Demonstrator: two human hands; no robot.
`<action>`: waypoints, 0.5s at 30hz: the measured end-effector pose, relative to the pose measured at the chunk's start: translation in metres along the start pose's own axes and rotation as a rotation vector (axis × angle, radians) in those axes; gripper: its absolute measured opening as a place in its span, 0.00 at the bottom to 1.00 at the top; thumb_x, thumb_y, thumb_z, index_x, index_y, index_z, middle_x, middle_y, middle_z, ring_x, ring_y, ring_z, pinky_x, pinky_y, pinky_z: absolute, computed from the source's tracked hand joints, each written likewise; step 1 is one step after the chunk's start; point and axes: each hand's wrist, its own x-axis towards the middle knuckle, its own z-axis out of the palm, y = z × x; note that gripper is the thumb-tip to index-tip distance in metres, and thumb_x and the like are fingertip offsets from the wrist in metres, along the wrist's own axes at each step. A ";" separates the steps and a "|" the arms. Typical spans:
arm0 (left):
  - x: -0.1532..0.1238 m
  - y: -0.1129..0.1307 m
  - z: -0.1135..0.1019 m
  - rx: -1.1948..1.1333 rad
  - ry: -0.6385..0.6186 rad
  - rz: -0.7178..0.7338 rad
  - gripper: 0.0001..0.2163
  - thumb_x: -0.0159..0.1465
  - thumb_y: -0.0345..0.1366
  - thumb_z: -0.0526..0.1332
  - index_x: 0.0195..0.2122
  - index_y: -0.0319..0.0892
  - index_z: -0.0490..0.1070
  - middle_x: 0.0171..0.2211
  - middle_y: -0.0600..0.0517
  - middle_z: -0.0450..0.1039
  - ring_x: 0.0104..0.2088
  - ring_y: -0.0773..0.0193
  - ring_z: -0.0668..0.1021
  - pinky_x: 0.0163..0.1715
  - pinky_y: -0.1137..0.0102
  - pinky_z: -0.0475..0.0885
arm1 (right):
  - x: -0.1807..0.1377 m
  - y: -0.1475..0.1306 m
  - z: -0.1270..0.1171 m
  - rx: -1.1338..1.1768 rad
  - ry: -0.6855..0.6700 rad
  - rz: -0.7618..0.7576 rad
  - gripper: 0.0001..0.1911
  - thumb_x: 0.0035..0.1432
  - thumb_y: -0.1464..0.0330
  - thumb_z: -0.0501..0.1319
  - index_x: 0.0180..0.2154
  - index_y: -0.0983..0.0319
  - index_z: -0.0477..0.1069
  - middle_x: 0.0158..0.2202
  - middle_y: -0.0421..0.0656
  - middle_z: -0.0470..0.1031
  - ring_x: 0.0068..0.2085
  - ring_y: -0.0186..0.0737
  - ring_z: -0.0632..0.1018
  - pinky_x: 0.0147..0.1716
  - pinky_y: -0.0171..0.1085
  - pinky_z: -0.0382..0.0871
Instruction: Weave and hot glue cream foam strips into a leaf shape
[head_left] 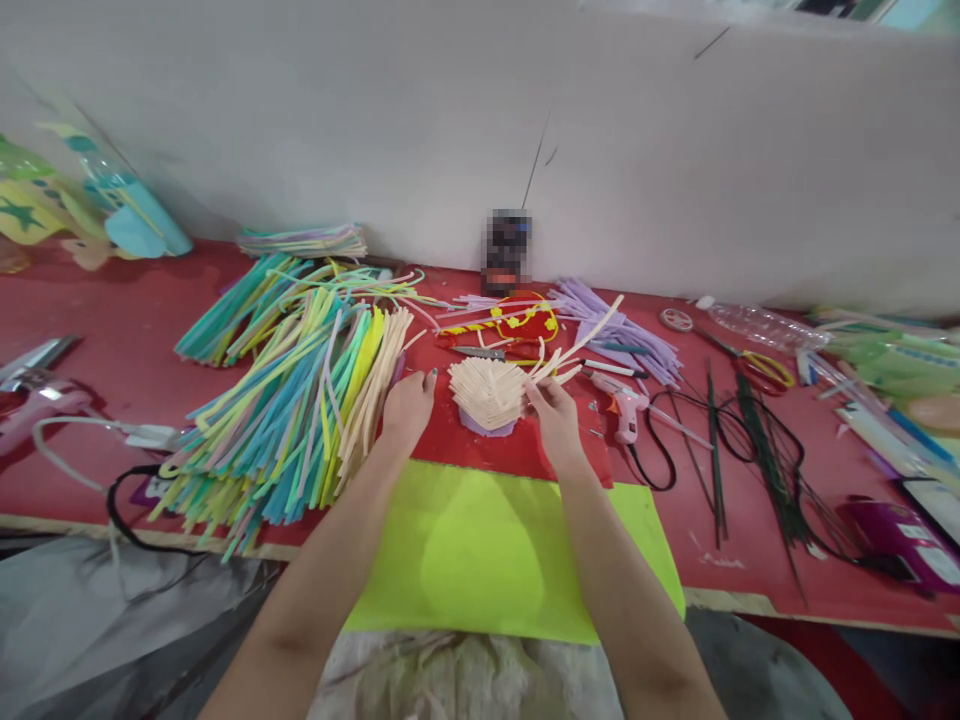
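Note:
A leaf-like woven piece (489, 390) of cream pipe cleaners lies on a red mat, with a purple backing (487, 427) showing below it. My right hand (553, 410) pinches cream pipe cleaners at its right edge, and their loose ends (581, 345) fan out up and to the right. To the left of the piece, apart from it, my left hand (409, 408) rests with fingers loosely apart and seemingly nothing in them. It is close beside a bundle of cream pipe cleaners (367, 400). Small scissors (480, 352) lie just behind the piece.
Many coloured pipe cleaners (270, 420) cover the left; purple ones (622, 330) lie behind right. A pink glue gun (628, 405) with a black cord, yellow-handled scissors (761, 370) and dark green stems (765, 455) lie right. A lime sheet (484, 550) hangs over the front edge.

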 end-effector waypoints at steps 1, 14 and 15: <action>-0.001 -0.002 -0.001 0.013 -0.006 0.008 0.17 0.70 0.40 0.47 0.36 0.36 0.72 0.36 0.38 0.78 0.39 0.54 0.80 0.38 0.67 0.67 | -0.001 0.000 -0.001 -0.009 -0.009 0.008 0.19 0.44 0.53 0.68 0.25 0.60 0.67 0.21 0.33 0.67 0.22 0.29 0.67 0.22 0.31 0.65; -0.031 0.028 -0.022 -0.134 0.121 0.266 0.10 0.68 0.34 0.50 0.30 0.41 0.66 0.29 0.49 0.73 0.32 0.62 0.75 0.33 0.70 0.64 | -0.012 -0.012 -0.030 -0.094 -0.038 0.050 0.17 0.51 0.53 0.65 0.28 0.60 0.70 0.21 0.35 0.69 0.21 0.29 0.69 0.21 0.32 0.66; -0.035 0.035 -0.023 -0.183 0.110 0.311 0.09 0.68 0.33 0.50 0.31 0.41 0.66 0.30 0.50 0.73 0.31 0.63 0.75 0.32 0.71 0.65 | -0.012 -0.011 -0.029 -0.090 -0.038 0.051 0.17 0.52 0.53 0.65 0.28 0.60 0.70 0.21 0.35 0.69 0.21 0.29 0.70 0.21 0.32 0.67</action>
